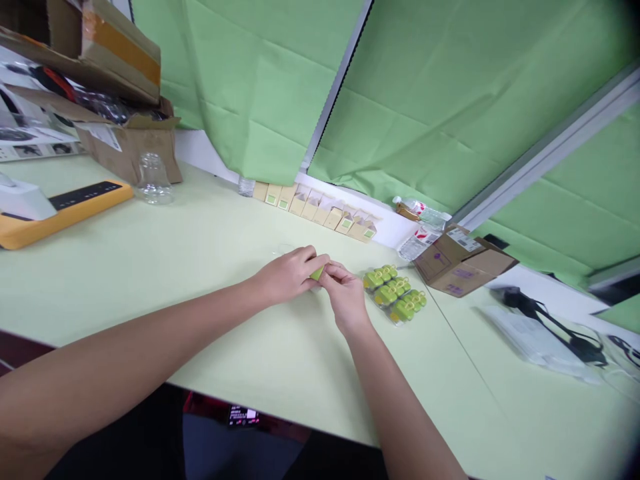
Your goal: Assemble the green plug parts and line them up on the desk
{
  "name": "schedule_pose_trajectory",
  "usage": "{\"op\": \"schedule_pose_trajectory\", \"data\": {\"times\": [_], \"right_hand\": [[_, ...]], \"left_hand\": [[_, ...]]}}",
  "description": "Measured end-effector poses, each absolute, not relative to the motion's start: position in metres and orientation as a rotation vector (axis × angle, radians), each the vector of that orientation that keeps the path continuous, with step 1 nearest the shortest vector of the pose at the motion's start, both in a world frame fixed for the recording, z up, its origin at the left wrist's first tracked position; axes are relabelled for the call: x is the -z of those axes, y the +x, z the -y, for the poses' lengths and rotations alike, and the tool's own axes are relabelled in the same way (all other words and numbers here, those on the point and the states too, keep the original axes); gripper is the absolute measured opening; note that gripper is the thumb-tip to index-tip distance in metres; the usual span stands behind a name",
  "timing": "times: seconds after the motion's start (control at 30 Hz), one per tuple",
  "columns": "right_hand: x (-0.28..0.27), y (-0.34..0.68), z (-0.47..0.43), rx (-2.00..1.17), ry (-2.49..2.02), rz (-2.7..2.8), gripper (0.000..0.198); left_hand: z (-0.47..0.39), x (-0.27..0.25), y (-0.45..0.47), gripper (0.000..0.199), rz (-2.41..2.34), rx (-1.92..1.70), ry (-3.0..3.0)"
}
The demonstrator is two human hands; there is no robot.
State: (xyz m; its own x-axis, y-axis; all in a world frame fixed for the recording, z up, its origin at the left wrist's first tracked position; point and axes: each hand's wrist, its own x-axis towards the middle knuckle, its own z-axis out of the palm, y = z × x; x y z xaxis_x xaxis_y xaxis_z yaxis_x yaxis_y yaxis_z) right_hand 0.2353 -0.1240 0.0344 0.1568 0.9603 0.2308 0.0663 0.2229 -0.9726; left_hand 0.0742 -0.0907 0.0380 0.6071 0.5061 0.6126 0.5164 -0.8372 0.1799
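Note:
Near the middle of the table (240,373), my left hand (287,275) is closed around a small green piece (317,273). The fingers of my right hand (346,293) are pinched at the right end of that same piece. Most of it is hidden by my fingers, so its exact kind does not show. Just behind my left hand lies something clear and thin, like plastic (284,249). To the right of my right hand, several green pieces with yellow rings (395,293) lie in rows in clear plastic.
Small cardboard boxes (320,208) line the back edge. A clear plastic jar (154,179) and an orange power strip (95,207) stand left, beside open cartons (133,143). At right are plastic bottles (423,212), a carton (457,261) and a black strap (550,323).

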Motion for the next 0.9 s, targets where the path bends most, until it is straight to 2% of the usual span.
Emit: {"op": "schedule_pose_trajectory", "data": {"times": [0.17, 0.37, 0.9], "right_hand": [[-0.0373, 0.2343, 0.1257, -1.006, -1.125, 1.157, 0.015], [-0.0394, 0.2313, 0.1269, -0.812, -1.168, 1.208, 0.007], [-0.0405, 0.2292, 0.1282, -0.690, -1.141, 1.262, 0.006]], "left_hand": [[0.0928, -0.0392, 0.0750, 0.028, 0.819, 1.022, -2.748], [0.0935, -0.0403, 0.0736, 0.033, 0.813, 0.995, -2.710], [0.0958, -0.0463, 0.0722, 0.036, 0.933, 1.018, -2.745]]}}
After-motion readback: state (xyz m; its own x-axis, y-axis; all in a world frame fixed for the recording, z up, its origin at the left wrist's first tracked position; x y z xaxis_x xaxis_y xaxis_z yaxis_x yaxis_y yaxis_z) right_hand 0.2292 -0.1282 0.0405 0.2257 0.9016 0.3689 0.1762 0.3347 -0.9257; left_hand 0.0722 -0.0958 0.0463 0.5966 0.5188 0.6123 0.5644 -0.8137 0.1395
